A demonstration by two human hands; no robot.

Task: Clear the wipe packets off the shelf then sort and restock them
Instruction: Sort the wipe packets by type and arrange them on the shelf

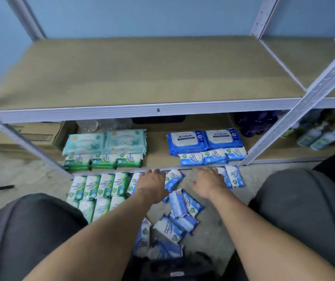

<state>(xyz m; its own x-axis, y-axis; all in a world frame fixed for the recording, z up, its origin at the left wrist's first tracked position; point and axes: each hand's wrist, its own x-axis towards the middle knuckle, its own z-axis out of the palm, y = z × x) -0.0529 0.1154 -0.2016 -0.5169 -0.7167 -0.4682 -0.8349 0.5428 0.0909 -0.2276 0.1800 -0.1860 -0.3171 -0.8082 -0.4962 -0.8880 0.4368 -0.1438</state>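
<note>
Head view, looking down past two bare forearms: I saw the left hand [152, 182] and right hand [209, 180] stretched palm-down to the front lip of the lower shelf [158, 157]. The right hand's fingers lay slack and spread, holding nothing. The left hand's fingers dipped behind its knuckles, so I could not tell whether they held anything.

The wipe packets looked sorted by colour, I judged for restocking. On the shelf, teal packs [105, 140] sat behind small green packets [103, 160] at left. Blue antabax packs [203, 138] sat behind small blue packets [213, 157] at right.

On the floor [213, 230], green floor packets [99, 185] lay in tidy rows, and a loose blue pile [180, 207] lay between the arms.

A bare strip of shelf between the two groups gave room to reach. The upper shelf [142, 74] overhung, and a slanted post [296, 110] hemmed the right side.
</note>
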